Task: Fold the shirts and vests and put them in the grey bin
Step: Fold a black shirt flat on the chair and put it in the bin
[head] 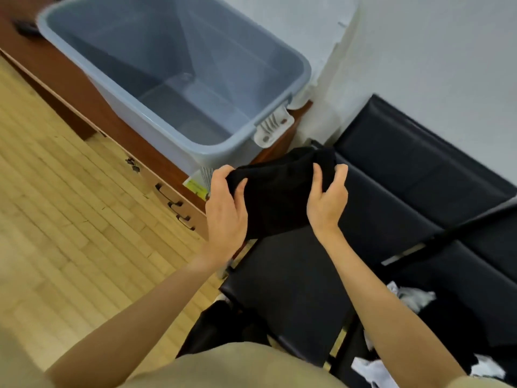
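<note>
Both hands grip a folded black garment (pixel 275 197), left hand (pixel 225 211) and right hand (pixel 327 200) on opposite edges. Held just beside the grey bin (pixel 279 49), which sits on the bench (pixel 112 119).

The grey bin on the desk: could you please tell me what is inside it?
Nothing shows inside the grey bin: only its bare walls and floor. The near wall hides a strip of the floor. The folded black garment is outside it, held by both hands.
</note>
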Motion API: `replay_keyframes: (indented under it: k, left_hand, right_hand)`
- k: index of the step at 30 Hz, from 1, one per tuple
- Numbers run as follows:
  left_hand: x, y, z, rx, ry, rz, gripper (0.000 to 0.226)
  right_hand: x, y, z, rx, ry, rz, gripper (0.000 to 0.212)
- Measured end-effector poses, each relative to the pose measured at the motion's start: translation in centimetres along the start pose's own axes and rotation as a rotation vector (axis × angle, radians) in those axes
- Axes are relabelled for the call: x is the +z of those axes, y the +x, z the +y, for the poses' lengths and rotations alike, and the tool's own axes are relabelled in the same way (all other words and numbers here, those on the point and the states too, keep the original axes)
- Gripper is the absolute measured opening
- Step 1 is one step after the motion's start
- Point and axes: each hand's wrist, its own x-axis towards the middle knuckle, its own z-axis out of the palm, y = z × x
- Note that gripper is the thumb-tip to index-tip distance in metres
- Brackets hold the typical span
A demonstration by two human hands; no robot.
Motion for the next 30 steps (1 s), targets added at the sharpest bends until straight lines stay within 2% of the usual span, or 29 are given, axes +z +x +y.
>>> replay_keyframes:
  k: [4,7,9,17,21,24,30]
  left_hand:
    - [-1.1,2.5,1.1,0.034,-0.024,0.111,0.015]
    - [-2.0,4.4,2.3,0.077,-0.035,0.172,0.011]
    - [-2.5,5.9,3.0,0.041,-0.019,0.19,0.017]
    - [-4.9,12.9,3.9,-0.037,-0.015,0.269,0.027]
    - [-6.6,18.0,3.2,-0.127,-0.059,0.225,0.027]
    - [-7.7,22.4,1.9,-0.136,0.044,0.135,0.031]
    - [-8.8,31.1,-3.8,-0.263,0.169,-0.076,0.029]
  right_hand:
    - [0.8,2.9,-3.2,-0.101,0.07,-0.008,0.046]
    - [1.2,5.0,-5.4,-0.155,0.117,-0.029,0.038]
    - [1.4,6.6,-6.8,-0.183,0.14,-0.06,0.034]
    - [4.6,13.7,-12.5,-0.212,0.174,-0.328,0.035]
    - [7.8,17.0,-14.7,-0.19,0.247,-0.411,0.031]
    - [11.3,19.6,-16.0,-0.215,0.276,-0.412,0.03]
    - [20.7,23.7,-17.4,-0.283,0.1,-0.484,0.028]
